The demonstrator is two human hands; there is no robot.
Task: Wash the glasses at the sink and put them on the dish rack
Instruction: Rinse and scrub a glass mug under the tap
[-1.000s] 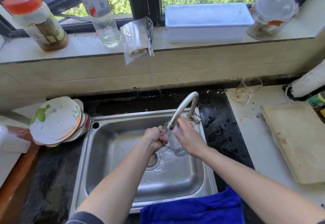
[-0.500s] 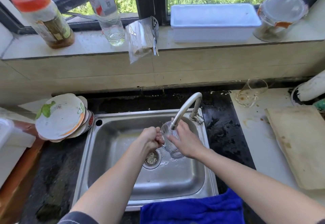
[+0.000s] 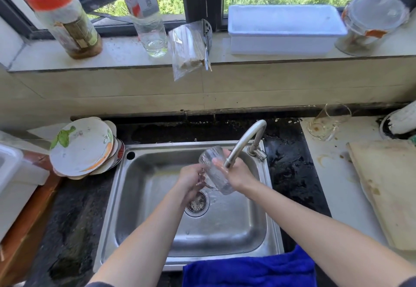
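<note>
A clear glass mug (image 3: 213,169) is held tilted over the steel sink (image 3: 155,237), just beside the faucet spout (image 3: 242,142). My left hand (image 3: 191,179) grips its handle from the left. My right hand (image 3: 236,173) wraps around the mug's body from the right, partly behind the spout. Water runs down toward the drain (image 3: 197,203). A second, dirty glass (image 3: 326,122) lies tilted on the white counter at the back right.
Stacked plates (image 3: 83,147) lean left of the sink. A blue towel (image 3: 247,271) hangs over the sink's front edge. A wooden cutting board (image 3: 391,187) lies at right. The window ledge holds a jar (image 3: 65,21), bottle (image 3: 146,14), white tray (image 3: 283,30) and lidded container (image 3: 371,21).
The mug has been tilted and lifted, its mouth now pointing up and left past the spout. Both hands stayed on it, and the view has shifted slightly.
</note>
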